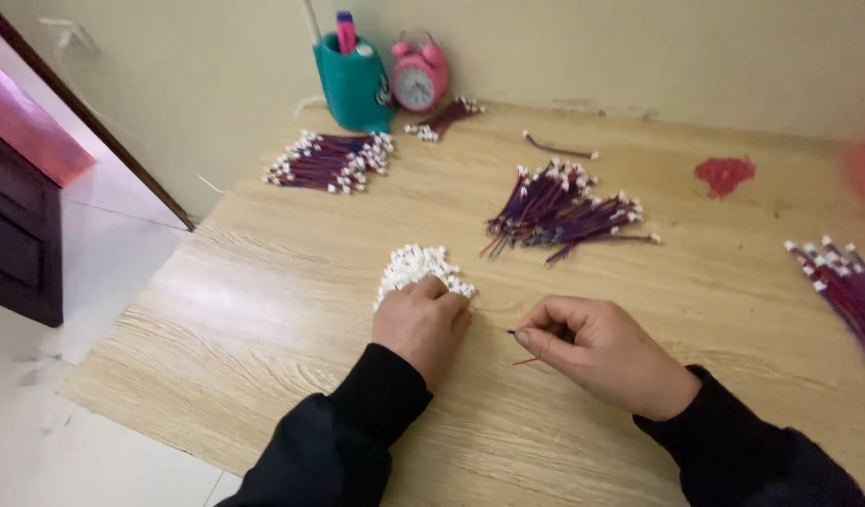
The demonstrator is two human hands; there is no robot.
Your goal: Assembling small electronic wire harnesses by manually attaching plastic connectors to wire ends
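- Fingers of my left hand [421,324] curl onto the pile of small white plastic connectors [415,266] on the light wooden table [291,282].
- My right hand [597,349] pinches a thin red-and-dark wire [519,345], fingertips closed, just beside the pile.

A: What did the person wear?

B: Long black sleeves on both arms, soft and slightly rumpled, each ending in a snug cuff at the wrist. The left hand [421,324] and right hand [597,352] were bare: no gloves, rings or watch showed.
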